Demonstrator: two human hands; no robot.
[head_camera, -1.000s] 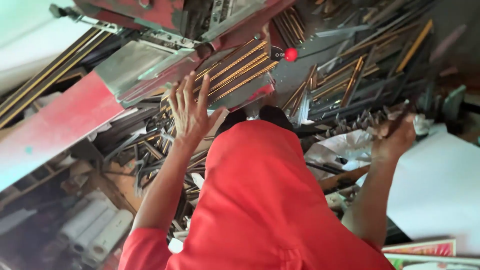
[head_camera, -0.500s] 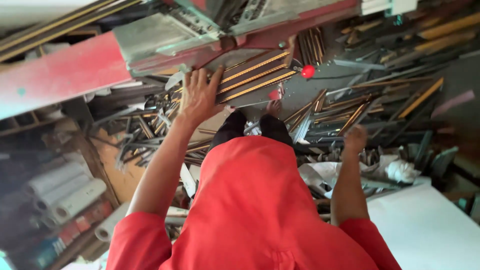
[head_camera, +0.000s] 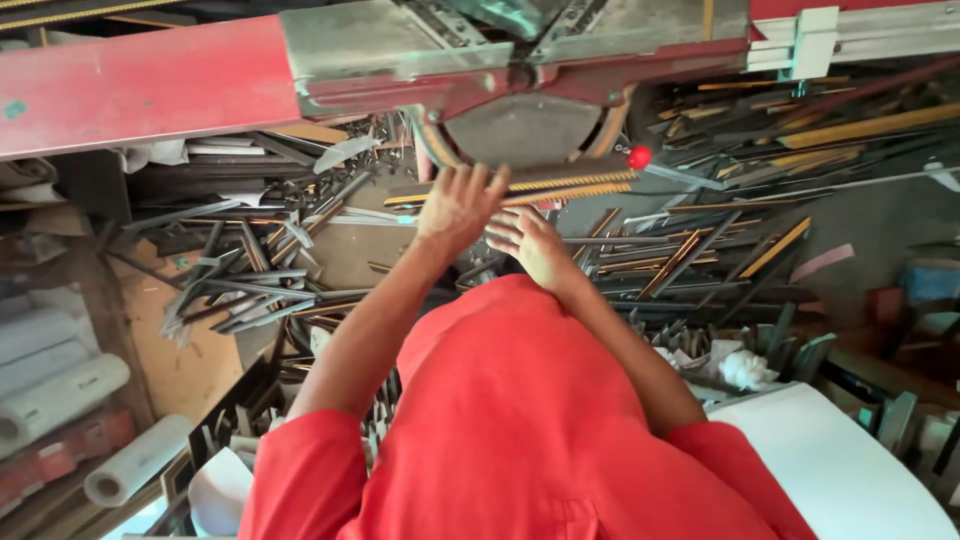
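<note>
Left hand (head_camera: 458, 205) spreads wide, fingertips on a gold-edged moulding strip (head_camera: 560, 183). Right hand (head_camera: 528, 243) hangs open just beside. White rolls (head_camera: 60, 395) lie far left.

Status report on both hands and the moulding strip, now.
Left hand open, fingers spread on the gold-edged moulding strip. Right hand open just below it, holding nothing. Red knob at the strip's end; offcut pile beneath.

Both hands side by side, left hand (head_camera: 455, 207) seemingly on moulding strips (head_camera: 520, 186) beneath saw machine (head_camera: 520, 75); offcut pile (head_camera: 250, 275) left, rolls (head_camera: 60, 395) far left.
</note>
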